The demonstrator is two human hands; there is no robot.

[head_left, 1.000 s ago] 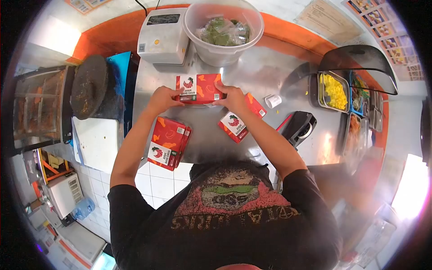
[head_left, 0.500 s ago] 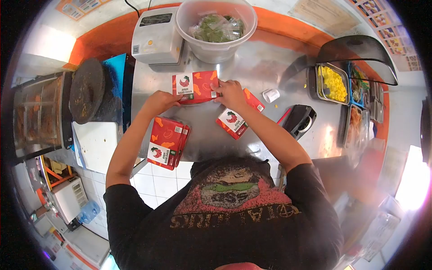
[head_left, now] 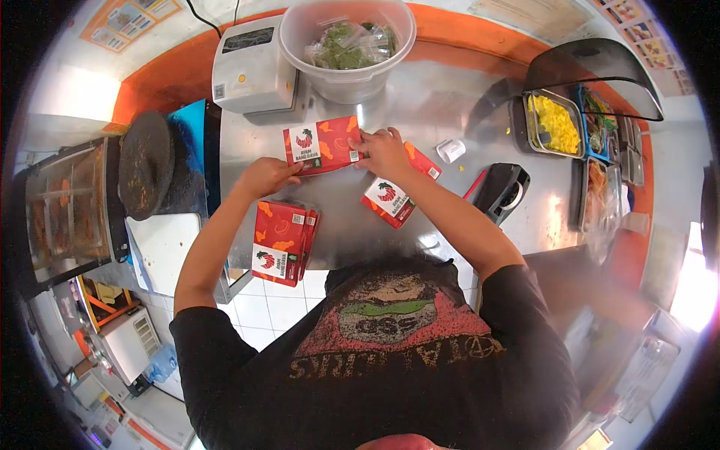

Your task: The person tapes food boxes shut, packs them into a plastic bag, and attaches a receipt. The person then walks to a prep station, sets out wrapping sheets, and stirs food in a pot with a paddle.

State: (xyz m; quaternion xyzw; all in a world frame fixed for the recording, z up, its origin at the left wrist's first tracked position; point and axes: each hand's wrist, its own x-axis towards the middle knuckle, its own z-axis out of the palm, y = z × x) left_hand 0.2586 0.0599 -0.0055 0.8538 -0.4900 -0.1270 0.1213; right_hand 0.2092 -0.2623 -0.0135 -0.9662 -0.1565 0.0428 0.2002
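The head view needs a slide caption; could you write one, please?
Left hand and right hand hold red packaging at a metal counter.

We see the right hand (head_left: 384, 154) gripping the right end of a red box (head_left: 334, 142) on the metal desk (head_left: 435, 97); the left hand (head_left: 270, 178) touches its lower left corner, though we cannot quite tell how firmly. Nearer us sits a box stack (head_left: 277, 232), while another box (head_left: 388, 201) lies beneath the right forearm (head_left: 442, 214), near a tape dispenser (head_left: 496, 193)
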